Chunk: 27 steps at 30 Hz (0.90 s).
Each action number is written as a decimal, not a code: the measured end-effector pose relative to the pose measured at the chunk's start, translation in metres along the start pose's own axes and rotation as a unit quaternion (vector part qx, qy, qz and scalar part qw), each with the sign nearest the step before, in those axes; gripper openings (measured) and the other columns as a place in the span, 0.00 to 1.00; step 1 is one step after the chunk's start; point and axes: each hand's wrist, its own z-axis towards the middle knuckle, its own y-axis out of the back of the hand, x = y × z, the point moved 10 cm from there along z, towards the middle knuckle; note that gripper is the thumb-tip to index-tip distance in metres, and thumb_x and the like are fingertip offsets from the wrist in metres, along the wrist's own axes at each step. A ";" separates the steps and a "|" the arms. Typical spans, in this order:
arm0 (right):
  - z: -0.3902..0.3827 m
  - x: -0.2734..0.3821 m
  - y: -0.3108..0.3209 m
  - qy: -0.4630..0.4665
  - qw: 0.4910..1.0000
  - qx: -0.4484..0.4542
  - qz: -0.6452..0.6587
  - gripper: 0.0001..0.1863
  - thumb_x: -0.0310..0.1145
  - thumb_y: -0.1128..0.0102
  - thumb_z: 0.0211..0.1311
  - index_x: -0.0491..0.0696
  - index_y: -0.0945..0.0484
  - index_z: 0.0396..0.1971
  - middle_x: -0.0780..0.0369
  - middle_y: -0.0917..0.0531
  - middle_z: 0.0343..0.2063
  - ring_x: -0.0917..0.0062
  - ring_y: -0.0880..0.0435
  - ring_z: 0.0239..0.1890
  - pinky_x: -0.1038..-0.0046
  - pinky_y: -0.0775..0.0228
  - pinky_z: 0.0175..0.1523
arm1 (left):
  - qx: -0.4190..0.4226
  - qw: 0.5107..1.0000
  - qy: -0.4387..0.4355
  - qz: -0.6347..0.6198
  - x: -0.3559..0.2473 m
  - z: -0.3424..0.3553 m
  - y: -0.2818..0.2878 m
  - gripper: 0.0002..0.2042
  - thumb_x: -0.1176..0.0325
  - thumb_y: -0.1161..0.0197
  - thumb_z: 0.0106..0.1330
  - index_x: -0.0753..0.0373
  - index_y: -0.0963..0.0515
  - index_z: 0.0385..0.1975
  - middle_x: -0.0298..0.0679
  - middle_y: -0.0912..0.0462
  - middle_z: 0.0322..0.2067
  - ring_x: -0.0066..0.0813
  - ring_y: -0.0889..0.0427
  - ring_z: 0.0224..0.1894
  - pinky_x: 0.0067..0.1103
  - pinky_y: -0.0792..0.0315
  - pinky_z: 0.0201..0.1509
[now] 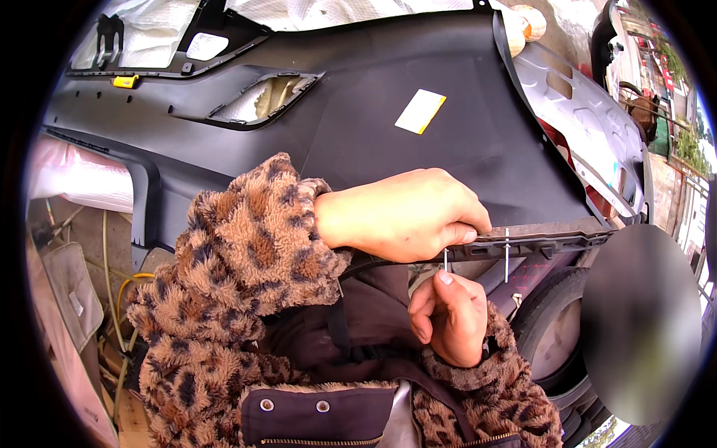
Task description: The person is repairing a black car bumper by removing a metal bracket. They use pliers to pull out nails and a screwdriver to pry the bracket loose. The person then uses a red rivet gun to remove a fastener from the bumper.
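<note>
Lying across in front of me is a large black plastic car body panel [358, 82]. Along its near edge runs a flat dark strip [553, 228]. My left hand [403, 213] presses thumb and fingers together on this strip. Just below, my right hand [452, 317] has its thumb and index fingertip closed at the lower end of a thin white cable tie [446, 261] hanging from the edge. To the right, a second white tie [507, 254] passes over the strip and dangles free. Where the upper end of the pinched tie sits is hidden by my left hand.
On the panel are a white and yellow label [420, 112] and a small yellow tag [125, 81]. A tyre [553, 321] stands below its right end. Silver-grey sheet-metal parts [582, 119] lie beyond the right edge. A pink-white wrapped bundle [82, 175] is at left.
</note>
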 end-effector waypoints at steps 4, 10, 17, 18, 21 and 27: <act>0.003 -0.003 -0.001 0.018 1.000 0.008 -0.011 0.26 0.42 0.57 0.78 0.38 0.21 0.27 0.62 0.24 0.11 0.85 0.32 0.13 0.81 0.46 0.22 | 0.015 0.999 0.034 -0.004 0.004 -0.003 -0.005 0.11 0.73 0.41 0.70 0.69 0.20 0.47 0.48 0.16 0.38 0.47 0.17 0.41 0.31 0.25 0.45; 0.015 0.000 -0.005 0.095 0.992 0.033 -0.071 0.24 0.43 0.55 0.79 0.39 0.20 0.30 0.64 0.23 0.14 0.85 0.29 0.15 0.81 0.40 0.22 | -0.007 0.988 0.143 0.062 0.000 -0.008 -0.005 0.17 0.64 0.31 0.64 0.68 0.20 0.49 0.47 0.16 0.32 0.34 0.16 0.36 0.28 0.24 0.42; 0.037 0.001 -0.003 0.222 0.964 0.027 -0.145 0.24 0.47 0.46 0.75 0.42 0.20 0.26 0.67 0.25 0.14 0.87 0.29 0.18 0.78 0.39 0.23 | -0.127 0.953 0.153 0.229 -0.008 -0.017 0.011 0.14 0.68 0.32 0.63 0.68 0.18 0.46 0.49 0.13 0.35 0.35 0.13 0.38 0.28 0.22 0.44; 0.033 0.008 0.000 0.256 0.951 0.009 -0.172 0.24 0.47 0.44 0.74 0.42 0.20 0.26 0.67 0.26 0.14 0.87 0.30 0.18 0.77 0.39 0.23 | -0.146 0.955 0.163 0.200 -0.005 -0.020 0.012 0.14 0.68 0.31 0.63 0.68 0.18 0.46 0.47 0.13 0.34 0.33 0.14 0.37 0.28 0.23 0.44; 0.007 0.039 0.027 0.392 0.879 -0.162 -0.218 0.18 0.39 0.34 0.67 0.42 0.23 0.24 0.63 0.23 0.14 0.80 0.24 0.17 0.73 0.34 0.24 | -0.166 0.957 0.130 0.198 -0.007 -0.024 0.014 0.13 0.70 0.33 0.63 0.72 0.19 0.44 0.42 0.18 0.37 0.31 0.18 0.40 0.25 0.26 0.48; -0.019 0.091 0.013 0.538 0.672 -0.316 -0.400 0.12 0.39 0.38 0.65 0.48 0.29 0.29 0.57 0.18 0.22 0.58 0.17 0.22 0.59 0.29 0.25 | -0.181 0.954 0.148 0.189 0.006 -0.028 0.012 0.11 0.73 0.37 0.65 0.72 0.22 0.43 0.43 0.18 0.39 0.29 0.20 0.43 0.26 0.26 0.50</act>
